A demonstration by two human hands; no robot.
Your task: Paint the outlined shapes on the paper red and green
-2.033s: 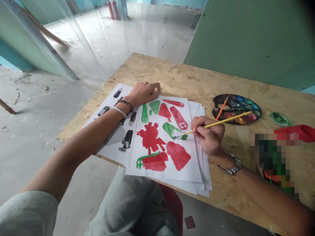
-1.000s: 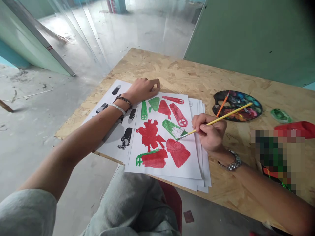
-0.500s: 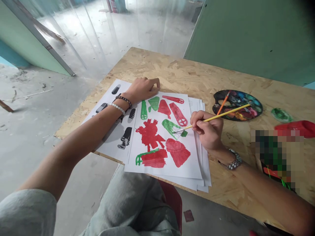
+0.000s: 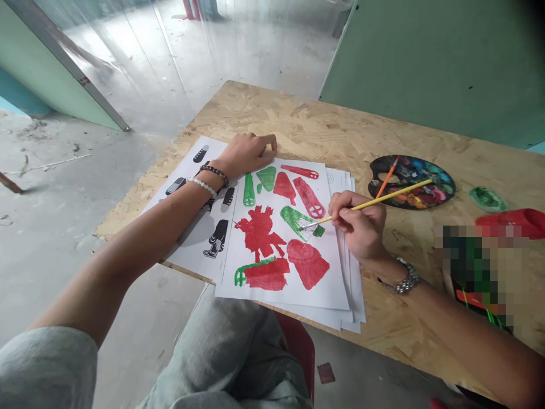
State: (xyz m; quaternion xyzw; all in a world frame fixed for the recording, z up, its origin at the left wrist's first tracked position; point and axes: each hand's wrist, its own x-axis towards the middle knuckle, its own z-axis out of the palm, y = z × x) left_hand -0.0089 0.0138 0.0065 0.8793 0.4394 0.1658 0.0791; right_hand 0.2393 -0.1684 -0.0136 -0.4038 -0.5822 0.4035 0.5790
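A yellow paintbrush (image 4: 383, 198) is pinched in my right hand (image 4: 360, 224), its tip on a partly green shape near the middle of the painted sheet (image 4: 255, 287). Red and green painted shapes cover much of that sheet, which lies on other papers. My left hand (image 4: 249, 152) rests at the sheet's top left edge with its fingers curled; whether it holds anything is hidden. Under my left forearm is a paper with black printed figures (image 4: 217, 238). A dark palette (image 4: 419, 196) with mixed paints and an orange brush (image 4: 387, 177) lies to the right.
The wooden board table (image 4: 289, 119) has a green paint smear or lid (image 4: 487, 199) and a red object (image 4: 517, 222) at its right. Part of that side is pixelated. A green panel (image 4: 434, 74) stands behind the table, and a red stool (image 4: 300, 346) shows below.
Both hands and the brush look almost unmoved. Behind the clear curtain at the top, the red and blue shapes look slightly different.
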